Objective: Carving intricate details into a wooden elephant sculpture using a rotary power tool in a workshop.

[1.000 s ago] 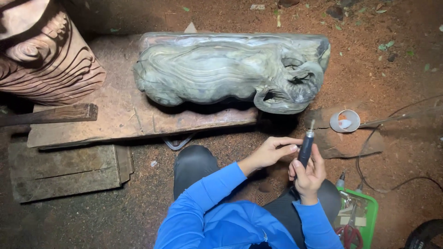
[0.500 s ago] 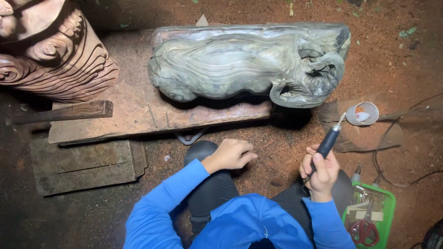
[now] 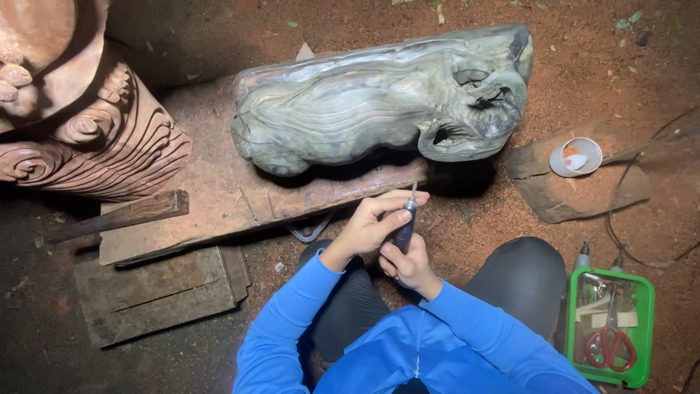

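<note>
The right hand (image 3: 410, 264) was curled tight around the dark handle of a rotary carving tool (image 3: 405, 228), held upright with its thin bit pointing up. The left hand (image 3: 372, 222) closed its fingertips (image 3: 408, 197) on the tool's upper end, near the bit. Both hands sat above the knees, just in front of the worn wooden plank (image 3: 219, 197) bearing the grey-green carved stone figure (image 3: 364, 109). A green tray (image 3: 611, 328) with red-handled scissors (image 3: 607, 343) lay to the right.
</note>
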